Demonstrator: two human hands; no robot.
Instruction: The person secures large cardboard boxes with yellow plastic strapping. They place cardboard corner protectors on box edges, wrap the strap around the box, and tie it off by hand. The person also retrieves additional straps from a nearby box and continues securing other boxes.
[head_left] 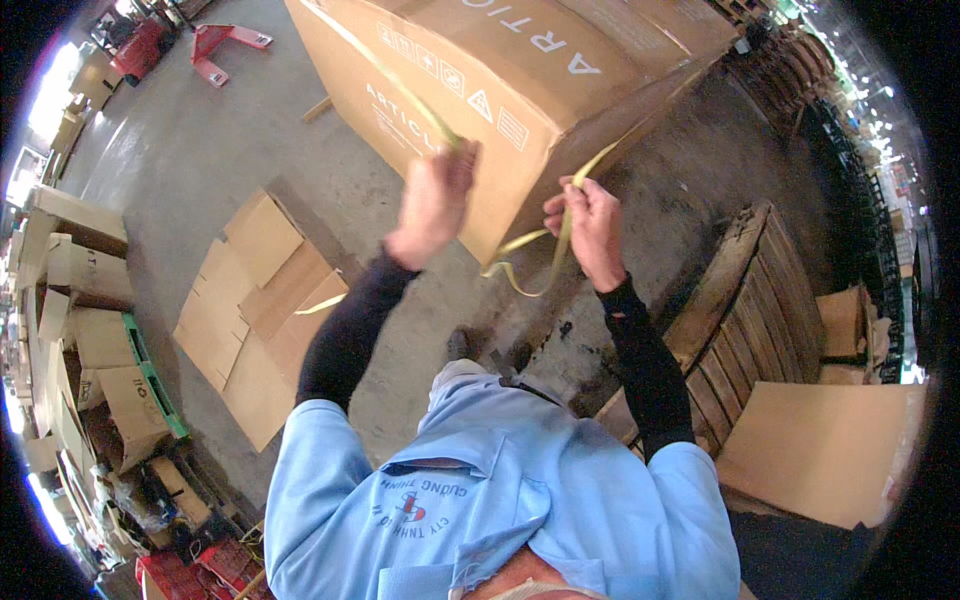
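A large brown cardboard box [470, 90] stands before me, with white print on its top and side. My left hand [436, 198] is closed on a yellow strap [400, 92] that runs up along the box's left face. Right of the box's near corner, my right hand [592, 228] pinches another stretch of yellow strap [560, 262]. From there one part slants up along the box's right side, and a slack loop hangs below the hand beside the box's lower corner. Whether both stretches belong to one strap cannot be seen.
Flattened cardboard sheets [262, 310] lie on the concrete floor to my left. Further left are stacked cartons [92, 265] and a green pallet [150, 375]. A wooden pallet [750, 310] and a cardboard sheet [815, 450] are at right. A red pallet jack [215, 48] stands far left.
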